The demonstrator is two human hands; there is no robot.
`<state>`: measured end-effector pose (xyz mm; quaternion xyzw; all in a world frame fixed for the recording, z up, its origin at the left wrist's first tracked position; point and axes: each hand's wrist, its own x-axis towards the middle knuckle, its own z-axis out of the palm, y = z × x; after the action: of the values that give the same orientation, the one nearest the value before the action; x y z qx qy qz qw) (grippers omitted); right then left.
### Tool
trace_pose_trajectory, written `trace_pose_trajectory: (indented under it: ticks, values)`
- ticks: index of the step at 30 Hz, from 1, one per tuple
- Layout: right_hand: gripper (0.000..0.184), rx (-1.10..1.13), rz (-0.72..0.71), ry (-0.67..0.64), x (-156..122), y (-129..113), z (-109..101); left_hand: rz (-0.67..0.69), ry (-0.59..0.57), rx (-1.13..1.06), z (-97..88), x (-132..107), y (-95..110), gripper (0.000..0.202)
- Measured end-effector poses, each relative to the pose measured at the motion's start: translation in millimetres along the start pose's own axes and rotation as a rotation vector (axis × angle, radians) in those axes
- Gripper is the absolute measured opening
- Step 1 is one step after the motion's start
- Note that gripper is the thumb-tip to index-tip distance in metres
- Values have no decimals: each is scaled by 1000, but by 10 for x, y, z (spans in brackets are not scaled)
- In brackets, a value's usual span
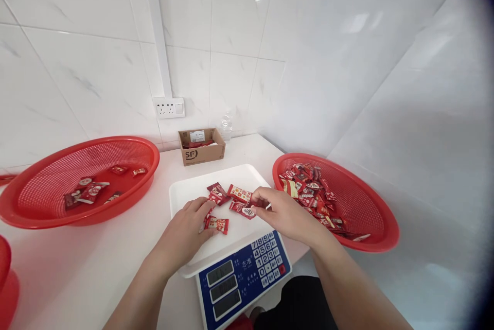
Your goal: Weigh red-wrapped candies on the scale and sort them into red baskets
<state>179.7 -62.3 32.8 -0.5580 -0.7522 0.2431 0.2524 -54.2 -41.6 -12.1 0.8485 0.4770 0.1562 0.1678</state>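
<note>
Firstly, the white table (77,268) stands in a corner, with tiled wall behind it and on its right side. A weighing scale sits at the near edge of the table, and its blue keypad panel (243,273) points toward the person. Bare table surface lies between the scale and the left red basket (154,157), so there is open room on that side. On the right, the right red basket (386,242) is just beside the scale's white tray (185,193), and the room there is narrow.

The left hand (185,232) lies on the tray with its grip released. Its fingers are loosely stretched, and the fingertips touch a red-and-white candy (218,224) on the near part of the tray. The right hand (283,214) has its grip closed in a pinch, thumb against fingers, on a small red candy (249,211) low over the middle of the tray. A few more wrapped candies (239,193) lie together on the tray, just beyond both hands.

The left red basket holds only a few candies, spread on its bottom. The right red basket holds a big heap of them. A small cardboard box (203,154) stands open behind the scale, near the back wall, with some red wrappers inside. A clear plastic bottle (226,126) stands just behind the box.
</note>
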Motion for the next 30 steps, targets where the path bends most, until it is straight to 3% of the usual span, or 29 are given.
trace_pose_trajectory:
  ticks: [3,8,11,13,16,18,23,28,30]
  values:
    - [6,-48,9,51,26,13,67,-22,31,28,32,28,47,38]
    - [6,62,-21,107,76,47,120,-75,71,71,82,63,117,36]
    - [4,-66,42,201,103,87,130,-109,75,43,101,66,133,36]
    - [5,-106,49,177,115,101,165,-127,79,-2,108,67,145,35]
    - [4,4,-1,123,134,97,228,-124,93,-70,112,66,167,37]
    - [5,55,-3,156,164,105,239,-117,102,-110,109,59,178,38]
    - [5,-172,55,322,291,221,175,-106,107,-202,91,24,183,40]
    - [7,-199,55,199,301,232,157,-61,86,-259,62,-4,180,41]
    - [6,-170,50,209,276,190,143,-65,74,-250,57,-3,176,43]
